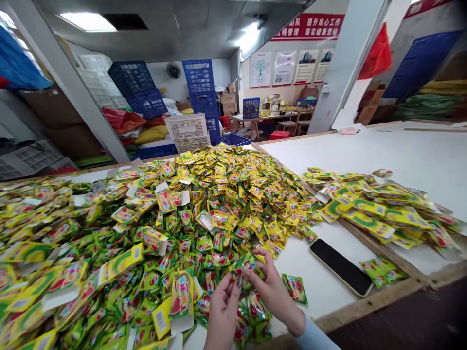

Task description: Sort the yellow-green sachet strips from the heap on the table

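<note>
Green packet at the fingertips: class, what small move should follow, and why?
Probably bring the green packet toward the nearby yellow box: the left hand and right hand both hold it, and that box's near end looks open.

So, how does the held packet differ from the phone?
The packet is green with coloured print; the phone shows a black screen. The packet is smaller than the phone. The left hand and right hand hold the packet; the phone lies on the white table.
</note>
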The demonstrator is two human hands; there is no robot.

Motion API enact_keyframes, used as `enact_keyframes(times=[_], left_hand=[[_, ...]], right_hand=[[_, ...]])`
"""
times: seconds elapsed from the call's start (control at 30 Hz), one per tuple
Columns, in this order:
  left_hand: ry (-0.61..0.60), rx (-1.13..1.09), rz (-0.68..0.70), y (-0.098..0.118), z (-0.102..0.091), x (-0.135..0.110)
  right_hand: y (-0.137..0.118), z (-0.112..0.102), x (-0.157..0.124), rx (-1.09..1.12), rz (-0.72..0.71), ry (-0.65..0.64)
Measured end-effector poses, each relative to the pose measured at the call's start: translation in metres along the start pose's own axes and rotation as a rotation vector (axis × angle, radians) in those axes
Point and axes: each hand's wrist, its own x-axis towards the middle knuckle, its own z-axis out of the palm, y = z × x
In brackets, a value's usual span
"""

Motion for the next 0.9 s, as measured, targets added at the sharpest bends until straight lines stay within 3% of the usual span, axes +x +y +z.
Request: enact_keyframes(times=[0.07,0.13,0.2,0.3,0.37,0.43,0.53,0.67,0.8,0.9], left_hand=[[-0.064,0.191,0.086,0.001,-0.007,-0.003],[-0.109,0.504,0.236,0.007,-0.021,-0.006],[-0.132,0.877,0.418,0.020,-0.042,-0.007],[-0.200,1.418,0.687,0.047,-0.087,0.000],[-0.300,1.718,0.774,0.062,-0.118,0.008],[-0.419,1.875,0.806,0.068,-0.140,0.017],[-0.535,1.956,0.790,0.066,-0.153,0.027],[-0.580,1.939,0.788,0.071,-0.151,0.036],[-0.476,1.858,0.793,0.094,-0.156,0.049],[-0.303,1.683,0.698,0.104,-0.152,0.054]], right_hand=[[-0.005,-0.004,-0.001,0.077,0.126,-0.236],[-0.008,-0.009,-0.004,-0.006,0.134,-0.370],[-0.009,-0.017,-0.006,-0.228,0.055,-0.379],[-0.007,-0.040,-0.005,-0.730,-0.116,-0.285],[-0.003,-0.059,-0.001,-1.092,-0.178,-0.245],[0.001,-0.075,0.004,-1.355,-0.169,-0.252],[0.007,-0.087,0.007,-1.481,-0.142,-0.289],[0.003,-0.089,0.001,-1.467,-0.121,-0.253],[-0.010,-0.090,-0.010,-1.263,-0.158,-0.172],[-0.012,-0.087,-0.016,-0.957,-0.160,-0.084]])
